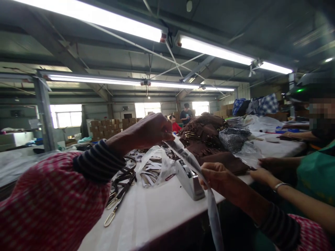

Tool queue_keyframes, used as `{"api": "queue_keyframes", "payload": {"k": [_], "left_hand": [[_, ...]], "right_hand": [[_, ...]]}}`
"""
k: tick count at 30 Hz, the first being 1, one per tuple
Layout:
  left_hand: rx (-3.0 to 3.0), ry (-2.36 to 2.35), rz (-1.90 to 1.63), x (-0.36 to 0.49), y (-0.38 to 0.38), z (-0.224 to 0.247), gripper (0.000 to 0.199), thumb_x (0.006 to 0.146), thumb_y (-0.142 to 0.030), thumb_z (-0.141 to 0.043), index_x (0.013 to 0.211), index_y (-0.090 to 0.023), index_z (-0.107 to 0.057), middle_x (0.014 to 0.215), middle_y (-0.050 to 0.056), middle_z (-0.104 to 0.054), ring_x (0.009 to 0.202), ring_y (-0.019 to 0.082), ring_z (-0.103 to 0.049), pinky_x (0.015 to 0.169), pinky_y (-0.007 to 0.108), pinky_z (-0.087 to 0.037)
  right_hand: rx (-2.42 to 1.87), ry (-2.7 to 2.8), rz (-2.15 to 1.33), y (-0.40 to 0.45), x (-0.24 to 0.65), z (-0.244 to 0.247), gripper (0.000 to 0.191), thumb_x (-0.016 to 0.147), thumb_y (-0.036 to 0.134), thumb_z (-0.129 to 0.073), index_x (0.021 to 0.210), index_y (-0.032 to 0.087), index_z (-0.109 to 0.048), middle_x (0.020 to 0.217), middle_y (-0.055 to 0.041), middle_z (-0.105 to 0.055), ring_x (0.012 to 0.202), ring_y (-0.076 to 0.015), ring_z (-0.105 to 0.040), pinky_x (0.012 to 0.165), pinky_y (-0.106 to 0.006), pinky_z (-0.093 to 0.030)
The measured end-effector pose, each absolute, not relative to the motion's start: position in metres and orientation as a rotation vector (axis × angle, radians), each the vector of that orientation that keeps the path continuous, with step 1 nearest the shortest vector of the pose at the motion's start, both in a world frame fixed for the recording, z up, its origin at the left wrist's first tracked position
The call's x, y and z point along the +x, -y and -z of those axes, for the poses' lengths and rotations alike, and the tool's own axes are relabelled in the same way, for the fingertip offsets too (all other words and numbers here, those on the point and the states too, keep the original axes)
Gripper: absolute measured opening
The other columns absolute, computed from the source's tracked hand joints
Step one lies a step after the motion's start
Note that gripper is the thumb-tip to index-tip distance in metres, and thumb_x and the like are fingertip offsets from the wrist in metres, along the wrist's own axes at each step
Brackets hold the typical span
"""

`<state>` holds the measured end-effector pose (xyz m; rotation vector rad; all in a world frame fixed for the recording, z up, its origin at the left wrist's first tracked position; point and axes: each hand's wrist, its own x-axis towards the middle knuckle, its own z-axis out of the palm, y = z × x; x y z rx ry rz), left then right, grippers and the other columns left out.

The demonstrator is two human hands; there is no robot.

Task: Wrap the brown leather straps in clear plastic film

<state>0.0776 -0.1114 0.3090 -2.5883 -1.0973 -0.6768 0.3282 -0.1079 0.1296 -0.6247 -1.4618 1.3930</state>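
A long, narrow strip of clear plastic point(187, 157) stretches between my hands and hangs over the table's front edge. My left hand point(157, 128), raised above the table, pinches its upper end. Lower and to the right, my right hand point(216, 176) has its fingers closed around the strip partway down. Just behind the strip stands a grey tape dispenser point(194, 188), partly covered by it. Dark straps with gold metal clips point(124, 188) lie near my left forearm. An open clear plastic bag point(154, 167) full of flat, pale strips sits between the straps and the dispenser.
Brown bags point(204, 134) with gold fittings are heaped at the back of the white table point(149, 216). A patterned grey bundle point(233, 138) lies beside them. At right, a co-worker's hands point(264, 174) reach the table close to my right hand. More people work farther back.
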Motion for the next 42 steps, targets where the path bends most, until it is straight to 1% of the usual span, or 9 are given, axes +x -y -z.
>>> {"api": "queue_keyframes", "payload": {"k": [5, 11, 14, 19, 22, 29, 32, 36, 42], "left_hand": [[-2.571, 1.058, 0.805, 0.077, 0.112, -0.32, 0.015, 0.081, -0.023, -0.073, 0.074, -0.012, -0.078, 0.058, -0.002, -0.06, 0.057, 0.009, -0.047, 0.054, 0.024, -0.028], [-2.798, 1.06, 1.019, 0.079, 0.116, -0.329, 0.026, 0.09, -0.026, -0.064, 0.068, -0.014, -0.063, 0.053, -0.002, -0.062, 0.045, 0.01, -0.058, 0.049, 0.023, -0.041], [-2.787, 1.066, 1.068, 0.077, 0.116, -0.328, 0.025, 0.091, -0.027, -0.065, 0.069, -0.014, -0.063, 0.053, -0.001, -0.064, 0.042, 0.01, -0.061, 0.046, 0.021, -0.043], [-2.731, 1.071, 1.014, 0.079, 0.119, -0.319, 0.017, 0.088, -0.022, -0.066, 0.074, -0.015, -0.066, 0.053, -0.002, -0.067, 0.044, 0.013, -0.067, 0.044, 0.019, -0.043], [-2.734, 1.098, 0.993, 0.086, 0.12, -0.311, 0.015, 0.087, -0.021, -0.067, 0.074, -0.015, -0.067, 0.054, -0.001, -0.068, 0.045, 0.014, -0.067, 0.045, 0.02, -0.045], [-3.105, 1.131, 1.428, 0.086, 0.109, -0.295, 0.014, 0.086, -0.022, -0.069, 0.076, -0.012, -0.067, 0.062, 0.005, -0.073, 0.043, 0.012, -0.064, 0.039, 0.019, -0.044], [-3.228, 1.12, 1.378, 0.074, 0.102, -0.292, 0.017, 0.084, -0.028, -0.073, 0.077, -0.012, -0.069, 0.065, 0.005, -0.075, 0.044, 0.011, -0.065, 0.039, 0.018, -0.045], [-3.282, 1.216, 1.212, 0.062, 0.096, -0.288, 0.025, 0.08, -0.036, -0.079, 0.075, -0.013, -0.07, 0.063, 0.004, -0.074, 0.042, 0.009, -0.061, 0.039, 0.018, -0.044], [-3.282, 1.274, 1.147, 0.064, 0.103, -0.273, 0.019, 0.084, -0.028, -0.075, 0.076, -0.012, -0.07, 0.064, 0.003, -0.073, 0.044, 0.01, -0.062, 0.041, 0.018, -0.046]], "right_hand": [[-0.658, 1.46, -1.149, 0.111, 0.332, -0.157, 0.025, 0.083, 0.039, -0.082, 0.071, 0.018, -0.077, 0.065, -0.0032, -0.065, 0.058, -0.0131, -0.051, 0.055, -0.028, -0.041], [-0.685, 1.524, -0.743, 0.113, 0.335, -0.21, 0.026, 0.075, 0.041, -0.084, 0.07, 0.017, -0.077, 0.065, -0.0021, -0.065, 0.06, -0.0127, -0.054, 0.055, -0.025, -0.041], [-0.676, 1.564, -0.624, 0.113, 0.334, -0.217, 0.025, 0.075, 0.041, -0.083, 0.069, 0.017, -0.076, 0.063, -0.0018, -0.063, 0.057, -0.0121, -0.051, 0.051, -0.025, -0.038], [-0.635, 1.538, -0.679, 0.111, 0.324, -0.212, 0.026, 0.078, 0.039, -0.081, 0.068, 0.017, -0.071, 0.059, 0.002, -0.057, 0.051, -0.0091, -0.044, 0.046, -0.023, -0.032], [-0.591, 1.546, -0.706, 0.108, 0.313, -0.212, 0.025, 0.08, 0.038, -0.081, 0.069, 0.018, -0.07, 0.061, 0.0022, -0.058, 0.052, -0.0101, -0.047, 0.047, -0.024, -0.036], [-0.648, 1.548, -0.859, 0.1, 0.3, -0.208, 0.032, 0.079, 0.045, -0.082, 0.074, 0.017, -0.068, 0.064, 0.0025, -0.061, 0.054, -0.0102, -0.051, 0.05, -0.023, -0.041], [-0.634, 1.536, -0.924, 0.099, 0.306, -0.199, 0.033, 0.079, 0.046, -0.083, 0.078, 0.018, -0.067, 0.068, 0.0022, -0.064, 0.058, -0.0113, -0.057, 0.054, -0.024, -0.044], [-0.631, 1.631, -1.009, 0.102, 0.314, -0.187, 0.031, 0.086, 0.046, -0.079, 0.084, 0.019, -0.065, 0.068, -0.0001, -0.07, 0.055, -0.0115, -0.057, 0.051, -0.022, -0.04], [-0.637, 1.678, -1.036, 0.101, 0.312, -0.181, 0.032, 0.089, 0.047, -0.076, 0.081, 0.019, -0.061, 0.059, 0.0, -0.067, 0.049, -0.0126, -0.058, 0.047, -0.022, -0.036]]}}
